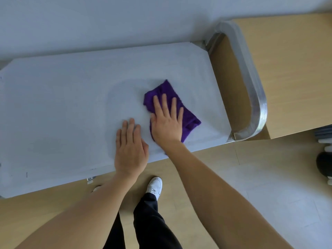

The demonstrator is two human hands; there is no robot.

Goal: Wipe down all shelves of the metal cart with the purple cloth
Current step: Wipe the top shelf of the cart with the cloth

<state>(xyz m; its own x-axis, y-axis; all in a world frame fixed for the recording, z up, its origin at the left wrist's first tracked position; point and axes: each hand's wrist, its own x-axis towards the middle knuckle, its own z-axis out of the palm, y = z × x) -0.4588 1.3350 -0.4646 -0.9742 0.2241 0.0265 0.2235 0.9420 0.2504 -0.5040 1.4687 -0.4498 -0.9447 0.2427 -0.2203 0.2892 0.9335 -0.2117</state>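
The metal cart's top shelf (62, 108) is a pale grey sheet that fills the middle of the head view. A folded purple cloth (165, 90) lies on its right half. My right hand (166, 121) presses flat on the cloth with straight, spread fingers. My left hand (130, 146) rests flat on the bare shelf just to the left of it, near the front edge, and holds nothing. The lower shelves are hidden under the top one.
The cart's curved metal handle (255, 90) loops off the right end. A pale wall runs behind the cart. Wooden floor lies below and to the right. My leg and white shoe (155, 186) stand by the cart's front edge. Dark objects (324, 164) sit at the far right.
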